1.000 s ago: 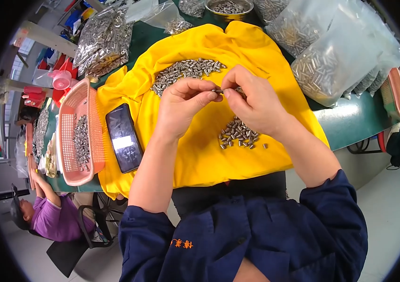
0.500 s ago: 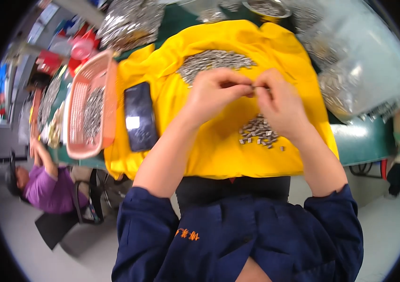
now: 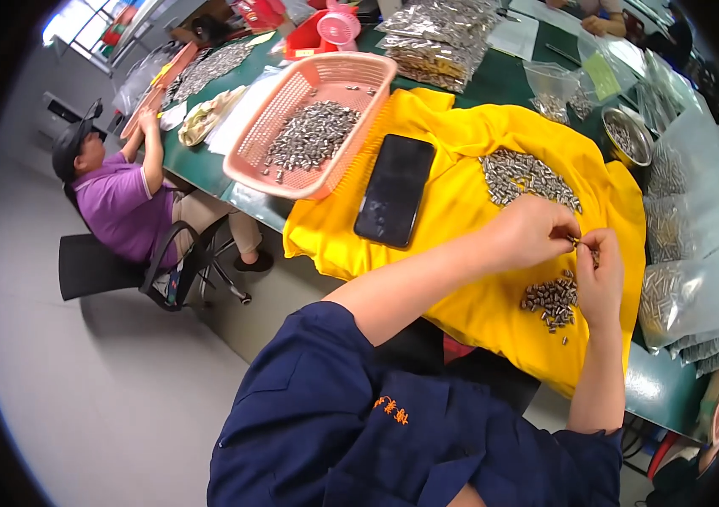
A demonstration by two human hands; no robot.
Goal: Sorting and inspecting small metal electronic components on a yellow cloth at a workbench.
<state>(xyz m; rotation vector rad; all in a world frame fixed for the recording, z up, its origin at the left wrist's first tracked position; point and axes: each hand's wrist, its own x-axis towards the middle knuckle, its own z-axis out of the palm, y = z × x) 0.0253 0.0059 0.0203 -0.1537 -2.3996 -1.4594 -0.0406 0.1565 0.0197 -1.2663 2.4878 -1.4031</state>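
The small metal piece (image 3: 576, 242) sits between the fingertips of both hands, over the right part of the yellow cloth (image 3: 478, 291); we see too little of it to tell its exact form. The left hand (image 3: 537, 228) pinches it from nine o'clock, thumb against forefinger, and the right hand (image 3: 600, 277) meets it from about four o'clock in a matching pinch. We judge that two fingertip grips are used because so tiny a thing leaves no room for a palm (whether the curled right fingers hide more pieces, we cannot tell).

Taking the held piece as our clock centre, a heap of short metal cylinders (image 3: 528, 176) lies at eleven o'clock and a smaller pile of similar cylinders (image 3: 551, 300) at seven, both within easy reach. The cloth beneath, we suppose, stops them rolling and makes them easy to see.

Farther out, between nine and ten o'clock, a black smartphone (image 3: 396, 190) lies flat on the cloth. Beyond it at ten, a pink perforated basket (image 3: 245, 160) contains many more metal parts, its walls likely keeping them together. A round metal bowl (image 3: 627, 137) of parts stands at one o'clock; clear plastic bags (image 3: 672, 296) of parts line three o'clock on the green table (image 3: 668, 380). Far off at nine, a co-worker in purple (image 3: 127, 198) sits at the same table.
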